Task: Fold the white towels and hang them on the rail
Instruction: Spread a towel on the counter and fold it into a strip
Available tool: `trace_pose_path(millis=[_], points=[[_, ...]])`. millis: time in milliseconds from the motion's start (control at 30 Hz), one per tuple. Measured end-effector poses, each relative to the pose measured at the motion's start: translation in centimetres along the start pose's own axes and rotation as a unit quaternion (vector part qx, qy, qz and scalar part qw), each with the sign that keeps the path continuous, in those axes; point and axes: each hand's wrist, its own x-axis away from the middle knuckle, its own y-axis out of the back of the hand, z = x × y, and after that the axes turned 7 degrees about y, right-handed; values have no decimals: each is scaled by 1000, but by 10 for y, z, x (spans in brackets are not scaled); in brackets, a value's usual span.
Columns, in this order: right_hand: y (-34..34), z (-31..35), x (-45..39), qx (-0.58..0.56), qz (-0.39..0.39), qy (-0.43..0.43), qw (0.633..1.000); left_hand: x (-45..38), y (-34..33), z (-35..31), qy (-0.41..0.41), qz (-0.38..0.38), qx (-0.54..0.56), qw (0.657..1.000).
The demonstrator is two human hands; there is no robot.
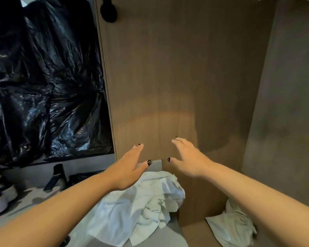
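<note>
Head view, left hand: the left hand (pixel 128 169) is raised in front of the wooden panel (pixel 177 77), fingers straight and spread, grip released, it holds nothing.
Head view, right hand: the right hand (pixel 187 158) is raised beside it at about the same height, fingers loosely spread, grip released also, nothing in it.
Head view, towel on the counter: a crumpled white towel (pixel 141 207) lies in a heap on the grey counter (pixel 39 198), below the left hand and wrist, not touched by either hand.
Head view, second towel: another white towel (pixel 228 227) lies lower right, on a wooden surface under the right forearm, partly hidden by it.
Head view, rail: I cannot tell where the rail is; only a bit of white shows at the top edge.
Head view, other things: black plastic sheet (pixel 43 82) covers the left wall; a dark tap (pixel 57 177) stands on the counter.
Key relation: the heap on the counter lies below and toward the person from both palms, nearer to the left hand; the hands must come down and back to reach it.
Long axis: the heap has no clear one; it stretches roughly from the far right to the near left.
Judgement: no towel here is folded yet; the next grip is probably on an edge of the heap.
</note>
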Motion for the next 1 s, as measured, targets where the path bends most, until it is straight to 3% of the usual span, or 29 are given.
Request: trace_pose_path(millis=[333, 733, 833, 1000], points=[[-118, -58, -32, -71, 97, 9, 993, -20, -95, 70, 56, 26, 14, 998], [-198, -122, -71, -101, 176, 15, 979, -85, -194, 133, 187, 49, 21, 981], [-214, -133, -75, -85, 173, 31, 981, -101, -213, 137, 153, 23, -32, 987], [-232, -144, -79, -99, 188, 24, 977, -126, -230, 135, 197, -27, -22, 980]])
